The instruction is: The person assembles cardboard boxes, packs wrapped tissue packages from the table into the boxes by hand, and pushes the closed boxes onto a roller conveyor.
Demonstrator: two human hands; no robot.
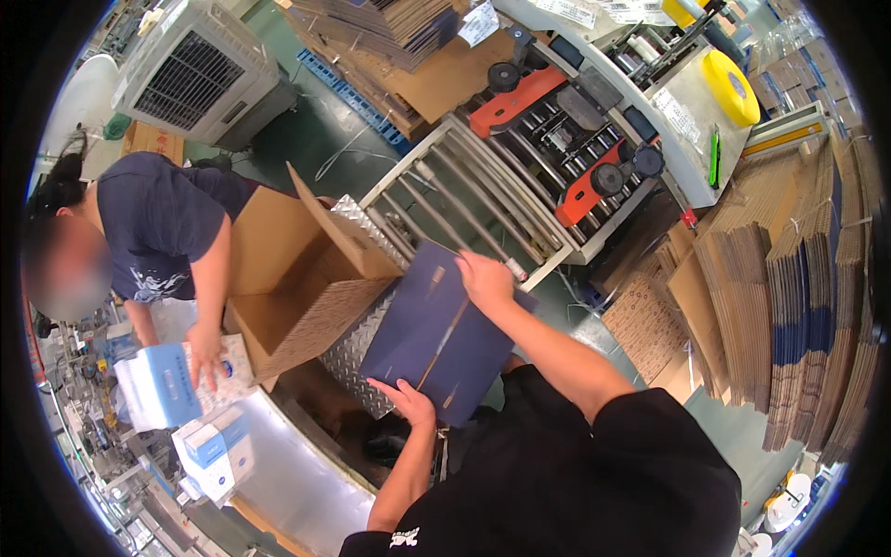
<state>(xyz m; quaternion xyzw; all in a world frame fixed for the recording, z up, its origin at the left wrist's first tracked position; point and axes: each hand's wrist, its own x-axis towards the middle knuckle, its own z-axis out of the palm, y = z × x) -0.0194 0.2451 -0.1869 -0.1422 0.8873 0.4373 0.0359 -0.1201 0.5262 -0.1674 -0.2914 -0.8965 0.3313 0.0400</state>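
A dark blue cardboard carton (436, 339) is held tilted in front of my body, with a seam running along its middle. My right hand (484, 278) grips its far right edge, fingers bent over the rim. At the near left corner, my left hand (408, 404) holds the same carton, thumb and fingers along the edge. Just left of it, a large open brown cardboard box (306, 288) stands with its flaps up, beside a diamond-patterned metal plate (348, 348).
At left a co-worker's hand (206, 357) rests on white and blue packages (162, 385) above a metal table (292, 464). Ahead runs a roller conveyor (464, 190) with a red-armed sealing machine (520, 97). Flattened cartons (742, 306) stand stacked at right.
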